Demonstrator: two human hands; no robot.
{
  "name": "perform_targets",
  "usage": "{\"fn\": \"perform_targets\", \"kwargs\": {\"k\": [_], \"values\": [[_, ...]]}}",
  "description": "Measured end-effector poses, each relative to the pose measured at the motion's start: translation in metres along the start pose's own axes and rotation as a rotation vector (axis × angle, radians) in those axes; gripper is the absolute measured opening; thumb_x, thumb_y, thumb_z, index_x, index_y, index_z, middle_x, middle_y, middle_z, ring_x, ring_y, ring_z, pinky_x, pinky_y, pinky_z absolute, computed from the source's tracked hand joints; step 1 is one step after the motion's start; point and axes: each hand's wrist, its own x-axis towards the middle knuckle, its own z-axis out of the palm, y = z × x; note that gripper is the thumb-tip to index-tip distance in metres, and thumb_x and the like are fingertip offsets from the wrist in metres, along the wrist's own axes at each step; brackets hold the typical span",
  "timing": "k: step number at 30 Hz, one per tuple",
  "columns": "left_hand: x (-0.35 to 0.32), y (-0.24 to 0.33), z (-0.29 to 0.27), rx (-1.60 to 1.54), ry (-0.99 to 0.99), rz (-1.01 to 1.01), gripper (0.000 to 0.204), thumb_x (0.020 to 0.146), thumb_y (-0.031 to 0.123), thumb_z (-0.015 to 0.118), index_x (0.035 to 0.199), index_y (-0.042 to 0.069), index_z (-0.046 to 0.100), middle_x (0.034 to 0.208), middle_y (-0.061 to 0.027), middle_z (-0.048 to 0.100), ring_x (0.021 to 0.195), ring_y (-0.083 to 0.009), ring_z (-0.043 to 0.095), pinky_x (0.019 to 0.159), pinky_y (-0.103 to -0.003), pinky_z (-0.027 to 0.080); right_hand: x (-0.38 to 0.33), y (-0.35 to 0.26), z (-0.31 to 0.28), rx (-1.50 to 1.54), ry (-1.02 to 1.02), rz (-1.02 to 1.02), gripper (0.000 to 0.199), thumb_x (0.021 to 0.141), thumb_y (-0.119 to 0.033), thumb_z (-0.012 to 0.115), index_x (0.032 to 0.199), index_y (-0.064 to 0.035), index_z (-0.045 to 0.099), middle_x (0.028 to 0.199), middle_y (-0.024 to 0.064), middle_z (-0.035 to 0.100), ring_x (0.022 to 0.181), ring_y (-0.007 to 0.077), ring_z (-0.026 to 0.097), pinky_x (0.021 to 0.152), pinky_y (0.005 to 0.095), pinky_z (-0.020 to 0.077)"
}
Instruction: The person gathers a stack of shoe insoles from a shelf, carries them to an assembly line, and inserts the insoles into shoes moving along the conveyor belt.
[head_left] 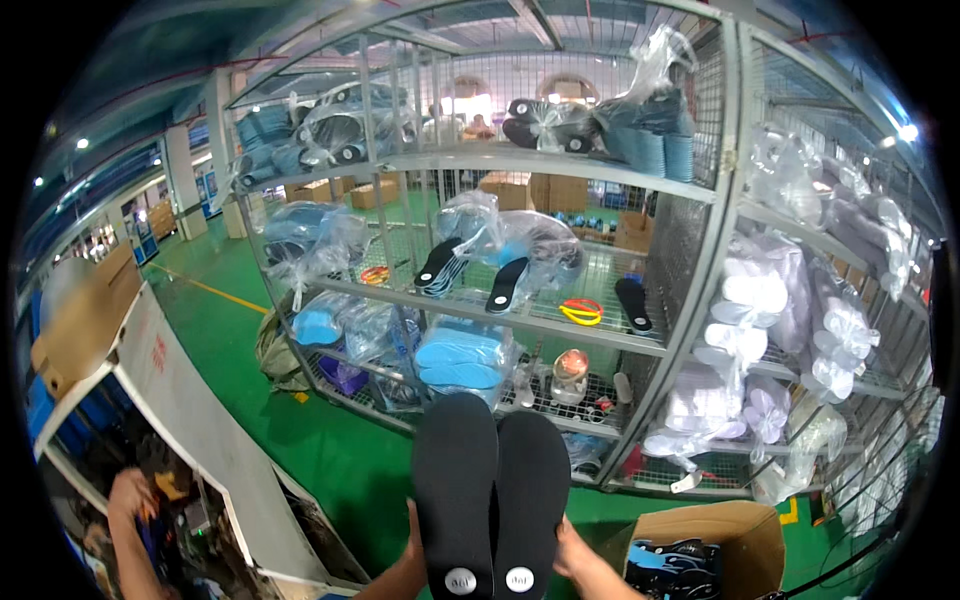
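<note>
I hold two black shoe insoles side by side and upright in front of me, heels down, each with a small round silver mark near the heel. My left hand [412,548] grips the left insole [455,480] at its lower left edge. My right hand [570,550] grips the right insole [532,485] at its lower right edge. Only the edges of both hands show behind the insoles. A grey wire shelf rack [560,165] stands right behind them.
The rack holds clear bags of blue, black and white insoles, loose black insoles [505,283] and yellow-red scissors [581,311]. An open cardboard box [712,545] with dark insoles sits at lower right. A white panel [190,400] and another person's arm [125,520] are at lower left. The floor [330,450] is green.
</note>
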Motion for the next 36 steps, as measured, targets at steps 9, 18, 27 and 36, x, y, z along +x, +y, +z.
{"fn": "perform_targets", "kwargs": {"k": [9,18,27,36], "values": [[0.058,0.293,0.144,0.731,-0.344,0.798,0.068,0.083,0.059,0.034,0.125,0.006,0.04,0.126,-0.0111,0.044,0.113,-0.0258,0.045,0.095,-0.039,0.038,0.242,-0.197,0.125,0.002,-0.384,-0.117,0.086,0.082,-0.054,0.047,0.139,-0.0198,-0.008,0.144,0.0084,0.008,0.131,0.0229,0.012,0.105,0.0376,0.0138],[0.225,0.465,0.304,0.745,-0.591,0.619,0.068,0.082,0.058,0.037,0.124,0.005,0.043,0.123,-0.0138,0.048,0.113,-0.0255,0.046,0.095,-0.042,0.038,0.354,-0.456,0.166,-0.555,-0.394,-0.29,0.1,0.067,-0.083,0.023,0.135,-0.0095,0.027,0.138,0.0173,0.028,0.126,0.0348,0.027,0.096,0.0605,0.019],[0.435,0.483,0.353,0.679,-0.532,0.267,0.1,0.061,0.082,0.027,0.119,0.004,0.047,0.116,-0.0156,0.051,0.104,-0.0298,0.049,0.089,-0.05,0.037,0.471,-0.526,0.063,-0.593,-0.07,-0.158,0.101,0.068,-0.082,0.015,0.135,-0.0074,0.026,0.135,0.0201,0.03,0.124,0.0397,0.027,0.093,0.0642,0.0183],[0.467,0.468,0.356,0.541,-0.545,0.363,0.092,0.073,0.077,0.011,0.117,0.007,0.05,0.102,-0.0111,0.06,0.092,-0.0232,0.058,0.08,-0.037,0.049,0.513,-0.522,0.046,-0.539,0.013,-0.238,0.098,0.07,-0.08,0.018,0.131,-0.005,0.034,0.128,0.0183,0.042,0.116,0.0314,0.042,0.094,0.0533,0.0303]]}}
